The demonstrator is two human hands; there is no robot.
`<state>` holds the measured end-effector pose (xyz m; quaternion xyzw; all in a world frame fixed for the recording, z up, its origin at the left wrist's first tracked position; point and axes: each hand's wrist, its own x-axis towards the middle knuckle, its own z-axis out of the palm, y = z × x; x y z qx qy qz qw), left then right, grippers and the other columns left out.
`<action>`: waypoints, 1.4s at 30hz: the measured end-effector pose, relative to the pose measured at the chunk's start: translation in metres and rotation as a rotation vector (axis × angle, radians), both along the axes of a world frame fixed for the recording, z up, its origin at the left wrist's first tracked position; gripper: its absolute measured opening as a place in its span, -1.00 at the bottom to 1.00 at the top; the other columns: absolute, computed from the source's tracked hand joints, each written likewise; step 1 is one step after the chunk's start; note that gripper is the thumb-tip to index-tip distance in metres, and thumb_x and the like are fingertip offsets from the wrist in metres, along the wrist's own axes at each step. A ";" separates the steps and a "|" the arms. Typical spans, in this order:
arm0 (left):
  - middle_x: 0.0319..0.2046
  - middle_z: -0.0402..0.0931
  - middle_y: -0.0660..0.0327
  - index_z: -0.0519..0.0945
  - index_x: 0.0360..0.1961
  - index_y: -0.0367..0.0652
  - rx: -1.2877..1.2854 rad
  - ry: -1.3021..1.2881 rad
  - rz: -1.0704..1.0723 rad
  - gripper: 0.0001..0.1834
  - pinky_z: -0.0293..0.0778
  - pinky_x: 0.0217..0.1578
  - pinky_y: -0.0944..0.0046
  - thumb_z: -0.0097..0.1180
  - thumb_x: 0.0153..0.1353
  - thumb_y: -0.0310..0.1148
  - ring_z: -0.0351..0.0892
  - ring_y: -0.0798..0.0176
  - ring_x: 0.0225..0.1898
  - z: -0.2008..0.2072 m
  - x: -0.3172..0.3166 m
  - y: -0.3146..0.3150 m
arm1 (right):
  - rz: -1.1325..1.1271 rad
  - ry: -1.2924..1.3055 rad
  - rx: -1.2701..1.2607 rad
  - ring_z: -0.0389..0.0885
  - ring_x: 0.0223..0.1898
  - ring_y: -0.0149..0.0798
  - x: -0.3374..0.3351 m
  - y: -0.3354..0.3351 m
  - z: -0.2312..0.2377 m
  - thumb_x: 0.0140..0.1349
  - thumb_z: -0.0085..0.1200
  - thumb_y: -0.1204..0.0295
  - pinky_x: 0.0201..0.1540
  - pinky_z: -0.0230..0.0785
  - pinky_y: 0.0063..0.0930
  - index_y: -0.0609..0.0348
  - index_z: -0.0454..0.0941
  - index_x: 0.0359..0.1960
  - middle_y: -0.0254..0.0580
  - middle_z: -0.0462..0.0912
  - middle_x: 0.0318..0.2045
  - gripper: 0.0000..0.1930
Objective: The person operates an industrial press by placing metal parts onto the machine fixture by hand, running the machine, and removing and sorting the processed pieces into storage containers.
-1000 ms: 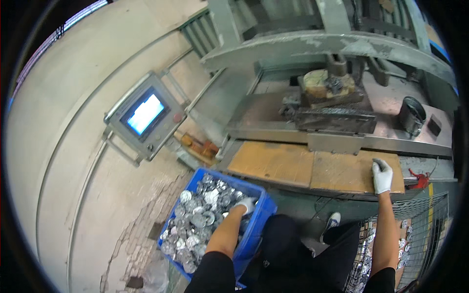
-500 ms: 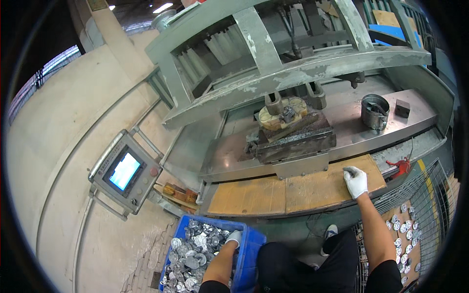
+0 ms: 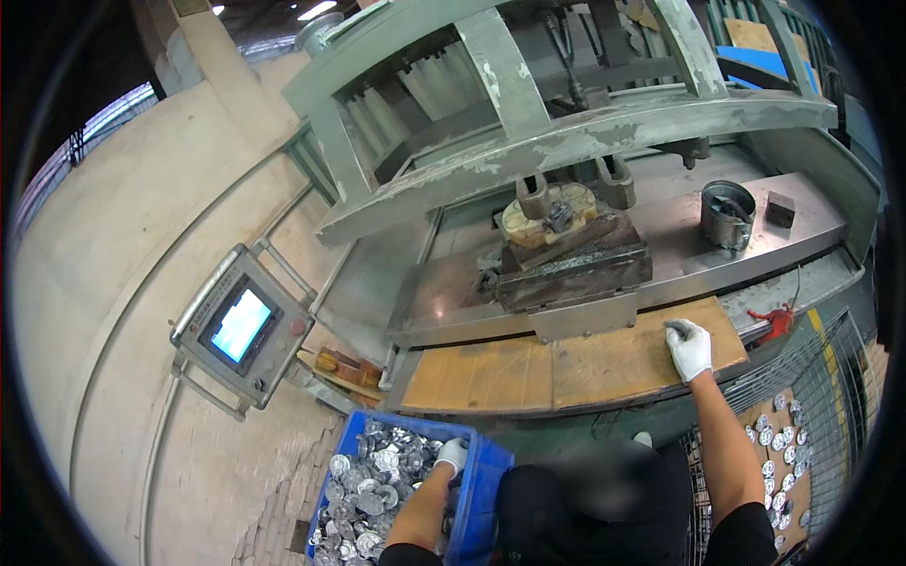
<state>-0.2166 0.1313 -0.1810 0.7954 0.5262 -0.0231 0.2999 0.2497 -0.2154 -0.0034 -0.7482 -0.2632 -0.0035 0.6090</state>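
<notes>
My left hand (image 3: 453,455), in a white glove, reaches into a blue crate (image 3: 483,476) at the lower middle. It touches the pile of round silvery metal castings (image 3: 382,481) near the crate's right side. Its fingertips are hidden among them, so any grip cannot be made out. My right hand (image 3: 690,350), also gloved in white, rests on the brown board (image 3: 604,366) along the machine's front. Its fingers are loosely bent and hold nothing visible. Beyond the board, a yellowish round fixture (image 3: 528,224) sits on a dark metal block (image 3: 576,274) under the press frame.
A control panel with a lit screen (image 3: 242,324) stands at the left. On the machine bed at the right are a metal pot (image 3: 727,215) and a small dark block (image 3: 780,209). A wire basket (image 3: 830,377) holds several castings at the lower right, near a red object (image 3: 776,323).
My left hand has shifted slightly up within the crate and shows more of its back. The right hand stays on the board. My head view has moved a little.
</notes>
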 end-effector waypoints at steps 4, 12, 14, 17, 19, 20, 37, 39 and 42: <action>-0.23 0.67 -0.08 0.68 -0.22 -0.25 -0.001 -0.033 0.062 -0.45 0.50 -0.06 0.15 0.35 -0.02 0.05 0.67 0.04 -0.15 0.076 -0.002 -0.020 | 0.030 0.013 0.001 0.70 -0.29 -0.35 0.001 0.000 -0.003 0.20 0.10 0.55 -0.14 0.52 -0.51 0.36 0.67 -0.20 -0.07 0.74 -0.33 -0.82; -0.09 0.62 0.10 0.49 0.17 -0.29 -0.262 -0.191 -0.221 -0.41 0.53 -0.05 0.24 0.35 0.18 -0.22 0.59 0.27 -0.12 0.215 -0.023 -0.007 | 0.039 0.030 0.007 0.66 -0.23 -0.38 0.006 0.001 -0.013 0.24 0.09 0.55 -0.09 0.47 -0.52 0.40 0.64 -0.14 -0.13 0.73 -0.26 -0.79; -0.05 0.62 0.15 0.51 0.17 -0.28 -0.376 -0.351 -0.239 -0.54 0.50 0.00 0.27 0.23 0.28 -0.32 0.58 0.31 -0.06 0.252 -0.014 -0.013 | 0.023 0.017 0.001 0.66 -0.21 -0.36 0.008 0.002 -0.013 0.25 0.08 0.55 -0.07 0.47 -0.52 0.40 0.64 -0.14 -0.11 0.73 -0.24 -0.79; -0.29 0.63 0.25 0.57 0.05 -0.27 -0.284 -0.388 -0.206 -0.52 0.41 -0.41 0.47 0.24 0.25 -0.13 0.53 0.45 -0.37 0.288 0.020 -0.022 | 0.015 -0.006 0.011 0.68 -0.25 -0.36 0.008 0.002 -0.013 0.23 0.10 0.54 -0.10 0.48 -0.52 0.39 0.65 -0.15 -0.08 0.74 -0.27 -0.79; -0.35 0.60 0.27 0.59 -0.01 -0.29 -0.257 -0.541 -0.156 -0.50 0.27 -0.54 0.50 0.23 0.22 -0.06 0.44 0.49 -0.49 0.289 0.051 -0.030 | 0.022 -0.014 0.005 0.68 -0.25 -0.35 0.007 0.002 -0.012 0.23 0.10 0.54 -0.10 0.49 -0.52 0.39 0.65 -0.15 -0.08 0.74 -0.27 -0.79; -0.28 0.62 0.23 0.57 0.03 -0.33 -0.274 -0.606 -0.123 -0.48 0.32 -0.55 0.48 0.25 0.22 -0.10 0.40 0.47 -0.57 0.285 0.067 -0.033 | 0.011 -0.004 0.029 0.68 -0.26 -0.35 0.007 0.002 -0.012 0.23 0.10 0.53 -0.10 0.49 -0.51 0.39 0.65 -0.16 -0.07 0.74 -0.28 -0.79; -0.15 0.61 -0.04 0.61 0.05 -0.14 0.459 -0.036 -0.478 -0.48 0.49 -0.02 0.09 0.09 0.27 0.04 0.60 -0.08 -0.09 0.241 0.164 -0.069 | 0.015 0.008 -0.009 0.68 -0.31 -0.38 0.011 -0.003 -0.015 0.21 0.11 0.54 -0.15 0.49 -0.53 0.36 0.66 -0.19 -0.10 0.74 -0.32 -0.81; -0.15 0.60 -0.03 0.60 0.04 -0.12 0.497 -0.129 -0.460 -0.51 0.49 -0.02 0.08 0.09 0.27 0.02 0.59 -0.08 -0.09 0.236 0.165 -0.073 | 0.003 -0.001 0.030 0.68 -0.32 -0.38 0.012 -0.002 -0.016 0.20 0.11 0.54 -0.16 0.49 -0.53 0.35 0.67 -0.20 -0.10 0.74 -0.33 -0.82; -0.16 0.59 -0.03 0.59 0.03 -0.10 0.541 -0.215 -0.477 -0.55 0.49 -0.02 0.06 0.07 0.29 -0.02 0.58 -0.09 -0.10 0.230 0.168 -0.076 | 0.001 0.001 0.031 0.68 -0.32 -0.39 0.013 -0.002 -0.017 0.20 0.11 0.54 -0.16 0.50 -0.52 0.35 0.67 -0.20 -0.10 0.74 -0.33 -0.81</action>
